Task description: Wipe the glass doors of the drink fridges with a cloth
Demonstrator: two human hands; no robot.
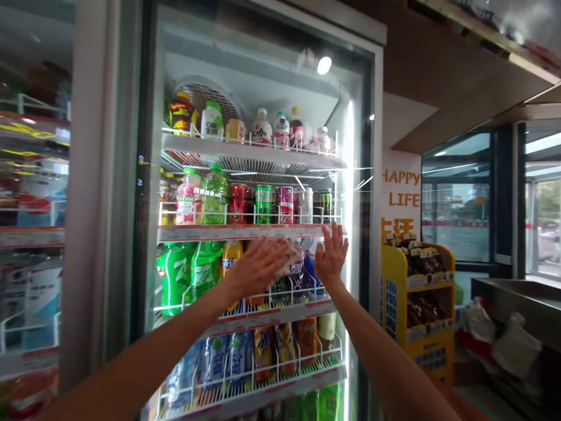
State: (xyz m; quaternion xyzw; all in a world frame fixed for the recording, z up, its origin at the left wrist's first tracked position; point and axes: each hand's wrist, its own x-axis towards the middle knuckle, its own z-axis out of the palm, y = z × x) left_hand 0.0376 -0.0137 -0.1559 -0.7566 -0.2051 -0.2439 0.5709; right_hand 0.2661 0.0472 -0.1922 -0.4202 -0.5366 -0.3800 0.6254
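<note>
My left hand is held against the glass door of a lit drinks fridge, its fingers together and pointing right. Under its fingertips shows a crumpled white cloth or tissue, slightly blurred and mostly covered by the hand. To the right, my right hand rests palm-forward at the glass with fingers spread and nothing in it. Behind the glass, around both hands, stand bottles, among them a green 7-marked bottle and an orange drink bottle.
Wire-fronted fridge shelves hold rows of bottles and cans. Another fridge stands at left, past a grey frame post. On the right are a yellow display stand, plastic bags and a counter.
</note>
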